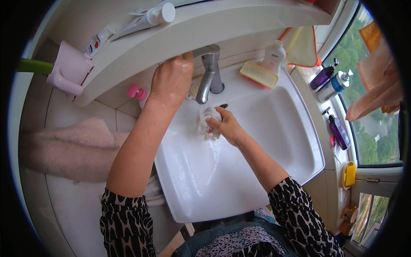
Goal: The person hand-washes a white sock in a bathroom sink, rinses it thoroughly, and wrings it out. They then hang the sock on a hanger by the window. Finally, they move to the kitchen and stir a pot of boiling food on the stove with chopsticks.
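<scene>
My left hand point(172, 78) is closed around the lever of the chrome faucet point(208, 78), partly under the shelf edge. A thin stream of water point(201, 110) runs from the spout. Just below it, my right hand point(228, 125) grips a bunched white cloth point(211, 115) in the white washbasin point(189, 183). The water meets the cloth on its left side. A small dark object point(224, 105) shows behind the cloth, mostly hidden.
A yellow-backed scrub brush point(259, 75) and a white bottle point(274, 57) stand on the basin's back right. Overhead, a curved shelf point(205, 24) holds tubes and a pink cup point(69, 70). Pump bottles point(334, 86) line the windowsill. A pink pump bottle point(138, 92) is left of the faucet.
</scene>
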Demonstrator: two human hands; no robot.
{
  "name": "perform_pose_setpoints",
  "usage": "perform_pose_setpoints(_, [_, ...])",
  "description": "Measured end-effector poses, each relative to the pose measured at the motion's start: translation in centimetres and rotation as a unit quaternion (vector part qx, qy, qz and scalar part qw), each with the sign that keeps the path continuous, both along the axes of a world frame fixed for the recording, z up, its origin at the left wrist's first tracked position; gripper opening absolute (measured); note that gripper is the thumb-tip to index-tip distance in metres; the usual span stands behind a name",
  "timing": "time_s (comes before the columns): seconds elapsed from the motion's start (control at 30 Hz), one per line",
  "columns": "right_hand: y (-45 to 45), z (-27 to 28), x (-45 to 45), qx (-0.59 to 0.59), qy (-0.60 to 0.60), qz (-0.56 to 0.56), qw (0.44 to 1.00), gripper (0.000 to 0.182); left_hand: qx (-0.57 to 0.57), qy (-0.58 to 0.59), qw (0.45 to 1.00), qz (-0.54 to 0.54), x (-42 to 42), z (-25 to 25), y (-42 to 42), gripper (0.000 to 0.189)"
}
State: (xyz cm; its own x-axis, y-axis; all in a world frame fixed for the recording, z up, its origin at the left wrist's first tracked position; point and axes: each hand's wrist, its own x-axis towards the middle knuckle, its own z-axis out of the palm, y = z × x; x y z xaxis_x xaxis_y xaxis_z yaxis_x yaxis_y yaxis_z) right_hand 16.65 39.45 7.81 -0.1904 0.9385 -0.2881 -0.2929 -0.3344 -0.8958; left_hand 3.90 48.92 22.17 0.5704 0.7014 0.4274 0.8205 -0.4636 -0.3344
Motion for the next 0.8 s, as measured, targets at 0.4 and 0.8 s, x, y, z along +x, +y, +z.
perform_pose_setpoints(0.4, [1.4, -1.5, -1.3, 0.125, -0.221, 0.021, 0.967, 0.032, -0.470, -0.693, 0.485, 0.251, -1.6, -12.2, -8.8, 0.054])
perform_pose_setpoints(0.8, [-0.1, -1.2, -2.8, 0.059, -0.494, -0.058, 0.865, 0.037, -0.521, -0.832, 0.082, 0.170, 2.8, -17.6, -13.0, 0.039])
